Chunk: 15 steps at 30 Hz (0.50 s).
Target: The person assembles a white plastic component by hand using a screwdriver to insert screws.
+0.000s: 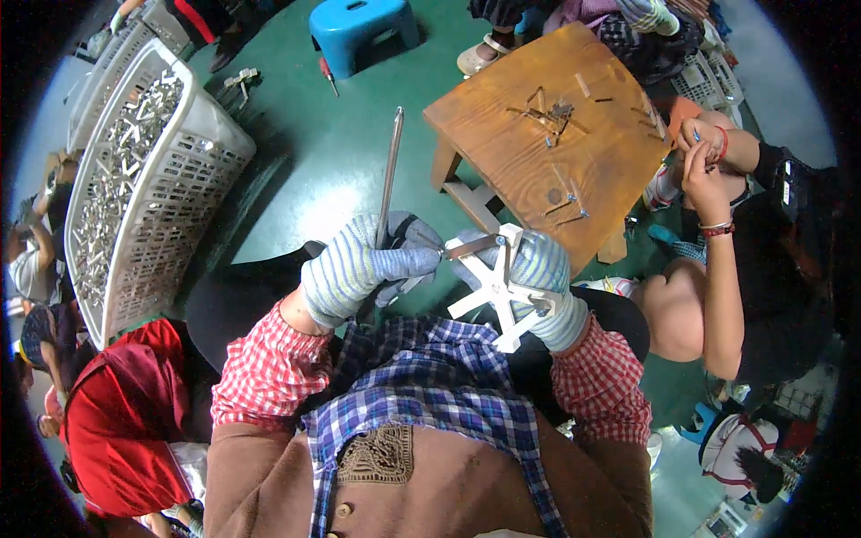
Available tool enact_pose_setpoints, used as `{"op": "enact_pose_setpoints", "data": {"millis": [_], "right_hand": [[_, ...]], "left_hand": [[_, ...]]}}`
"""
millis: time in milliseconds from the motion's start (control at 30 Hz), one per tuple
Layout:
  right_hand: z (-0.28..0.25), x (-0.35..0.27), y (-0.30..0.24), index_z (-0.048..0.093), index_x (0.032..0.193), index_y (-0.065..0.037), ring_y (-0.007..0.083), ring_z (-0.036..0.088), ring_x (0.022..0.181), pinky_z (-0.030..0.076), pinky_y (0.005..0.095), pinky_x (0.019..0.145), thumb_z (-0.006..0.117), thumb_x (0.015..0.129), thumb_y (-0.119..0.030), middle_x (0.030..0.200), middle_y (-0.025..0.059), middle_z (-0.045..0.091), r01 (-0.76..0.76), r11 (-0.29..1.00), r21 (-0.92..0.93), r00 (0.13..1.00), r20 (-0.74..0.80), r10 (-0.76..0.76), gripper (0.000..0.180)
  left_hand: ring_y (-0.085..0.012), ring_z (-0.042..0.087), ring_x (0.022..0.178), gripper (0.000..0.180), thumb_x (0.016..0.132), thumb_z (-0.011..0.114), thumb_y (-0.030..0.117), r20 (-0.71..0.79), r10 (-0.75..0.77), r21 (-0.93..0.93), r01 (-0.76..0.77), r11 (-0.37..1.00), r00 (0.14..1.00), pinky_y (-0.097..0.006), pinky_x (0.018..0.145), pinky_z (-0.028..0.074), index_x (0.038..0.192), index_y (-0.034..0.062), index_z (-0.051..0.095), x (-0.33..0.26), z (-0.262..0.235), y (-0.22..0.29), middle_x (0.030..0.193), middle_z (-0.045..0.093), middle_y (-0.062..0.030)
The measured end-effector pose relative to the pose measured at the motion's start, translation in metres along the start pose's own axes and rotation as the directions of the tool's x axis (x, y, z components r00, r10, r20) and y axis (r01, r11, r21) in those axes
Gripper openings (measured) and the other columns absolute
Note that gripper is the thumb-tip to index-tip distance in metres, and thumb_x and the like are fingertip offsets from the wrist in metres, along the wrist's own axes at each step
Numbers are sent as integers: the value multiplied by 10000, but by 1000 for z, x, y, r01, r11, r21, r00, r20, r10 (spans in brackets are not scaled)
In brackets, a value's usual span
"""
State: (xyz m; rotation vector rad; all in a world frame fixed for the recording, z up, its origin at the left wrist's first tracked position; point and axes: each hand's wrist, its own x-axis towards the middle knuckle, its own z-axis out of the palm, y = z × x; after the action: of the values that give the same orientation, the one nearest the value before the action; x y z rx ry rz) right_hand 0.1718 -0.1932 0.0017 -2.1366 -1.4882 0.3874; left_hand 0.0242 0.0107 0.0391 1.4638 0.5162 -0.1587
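Note:
Striped knit gloves cover both hands. My left hand is closed, with a long metal shaft like a screwdriver's standing up out of it; the lower end is mostly hidden by the glove. Its thumb and fingertips pinch close to the end of a flat brown metal strip. That strip joins a white star-shaped part with several arms, which my right hand grips from behind and from the right. Small dark fasteners show at some arm ends. The right fingers are partly hidden behind the white part.
A wooden table at front right bears metal strips and small blue-tipped pieces. At left stands a white basket full of metal pieces. A blue stool and red-handled screwdriver are ahead. A co-worker's hands are at right.

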Motion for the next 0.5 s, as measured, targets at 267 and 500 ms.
{"op": "enact_pose_setpoints", "data": {"millis": [267,500], "right_hand": [[2,1,-1,698,987,-112,250,641,669,499,355,581,720,775,-272,764,51,653,116,926,358,990,-118,-78,266],[6,-1,-1,705,838,-128,228,639,586,508,361,538,702,755,-480,671,57,656,100,989,109,986,-144,-84,361]], "left_hand": [[-90,577,637,217,817,744,222,-22,45,-23,-46,999,999,-255,593,455,885,20,702,6,7,-10,723,663,-45],[-86,589,682,178,807,744,125,-2,-42,-187,41,982,999,-236,611,469,926,0,696,5,11,3,778,671,-29]]}}
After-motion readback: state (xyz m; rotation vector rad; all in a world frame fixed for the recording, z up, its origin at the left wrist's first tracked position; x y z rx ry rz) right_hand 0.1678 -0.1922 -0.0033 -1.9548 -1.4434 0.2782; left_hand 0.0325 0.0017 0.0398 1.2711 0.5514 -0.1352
